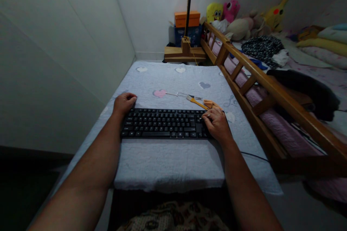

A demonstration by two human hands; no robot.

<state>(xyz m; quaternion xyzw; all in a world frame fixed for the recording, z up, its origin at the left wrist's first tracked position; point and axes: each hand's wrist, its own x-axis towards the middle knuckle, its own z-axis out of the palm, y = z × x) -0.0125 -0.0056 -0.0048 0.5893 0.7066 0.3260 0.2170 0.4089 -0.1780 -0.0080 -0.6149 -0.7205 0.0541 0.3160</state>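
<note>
A black keyboard (159,122) lies flat on the cloth-covered table, its long side facing me. My left hand (124,103) is curled at its far left corner, fingers closed against the edge; the fingertips are hidden. Over the right-hand keys, my right hand (217,122) pinches a thin white stick (205,116) that looks like a cotton swab, its tip down near the keys. Just behind that hand lies a crumpled orange cloth (211,104). Beside the cloth rests a flat brush (197,102) with a yellow handle, and a thin wire tool (184,95) lies behind the brush.
A pale blue quilted cloth (168,158) with heart patterns covers the table (146,79). Along the right runs a wooden bed rail (249,68), with plush toys and clothes behind it. A cable (253,155) trails off to the right. Boxes (187,20) stand by the far wall.
</note>
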